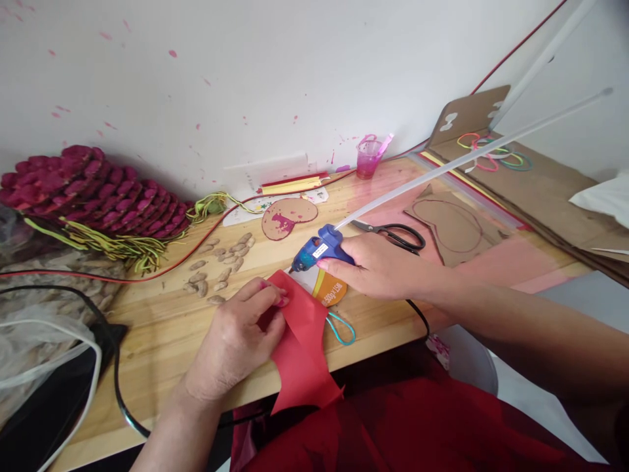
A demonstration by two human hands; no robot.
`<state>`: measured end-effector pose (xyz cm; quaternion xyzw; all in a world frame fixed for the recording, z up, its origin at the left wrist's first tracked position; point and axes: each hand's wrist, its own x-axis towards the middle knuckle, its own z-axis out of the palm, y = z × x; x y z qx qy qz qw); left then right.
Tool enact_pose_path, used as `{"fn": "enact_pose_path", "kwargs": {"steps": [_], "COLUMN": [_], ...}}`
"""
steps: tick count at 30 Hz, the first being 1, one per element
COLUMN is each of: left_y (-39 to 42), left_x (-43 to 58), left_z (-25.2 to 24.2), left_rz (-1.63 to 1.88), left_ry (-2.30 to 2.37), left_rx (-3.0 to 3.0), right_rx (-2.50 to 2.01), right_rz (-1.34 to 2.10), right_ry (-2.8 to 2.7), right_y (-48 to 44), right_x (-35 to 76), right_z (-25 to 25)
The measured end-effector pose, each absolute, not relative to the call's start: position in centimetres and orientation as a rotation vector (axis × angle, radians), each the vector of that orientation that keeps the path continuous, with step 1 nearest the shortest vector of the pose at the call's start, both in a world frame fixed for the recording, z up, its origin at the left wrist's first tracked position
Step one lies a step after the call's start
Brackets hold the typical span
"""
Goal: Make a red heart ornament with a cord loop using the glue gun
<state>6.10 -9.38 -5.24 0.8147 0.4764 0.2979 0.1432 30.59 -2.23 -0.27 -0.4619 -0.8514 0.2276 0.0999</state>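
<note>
My right hand [386, 265] is wrapped round a blue hot glue gun [319, 249], from whose back a long clear glue stick [413, 180] sticks out. The gun's nozzle points down left, close to the top edge of a piece of red paper [307, 354]. Between the fingers of my left hand [246, 328] the red paper is pinched near that edge; its lower end hangs over the table's front. Partly under the paper lies a cardboard piece [334, 288] with orange and white print. A turquoise cord loop [343, 330] comes out from beneath.
Loose peanuts [221, 272] and a heart-shaped cardboard piece [289, 218] lie behind my hands. Black scissors [398, 236] and cardboard with a drawn outline [449, 223] are at right. A pink-stained cup [369, 157] stands by the wall. Red-purple strung bundles [98, 190] and cables are left.
</note>
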Motion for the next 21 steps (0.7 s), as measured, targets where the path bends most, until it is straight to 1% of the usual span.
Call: {"fn": "enact_pose_path", "kwargs": {"steps": [21], "left_y": [-9.2], "left_x": [6.1], "left_z": [-5.5], "left_rz": [0.891], "left_ry": [1.388], "left_rx": [2.350], "right_rx": [-1.399], "right_rz": [0.494], "right_ry": [-2.631], "right_y": [-4.5], "right_x": [32.3], "right_z": [1.2]}}
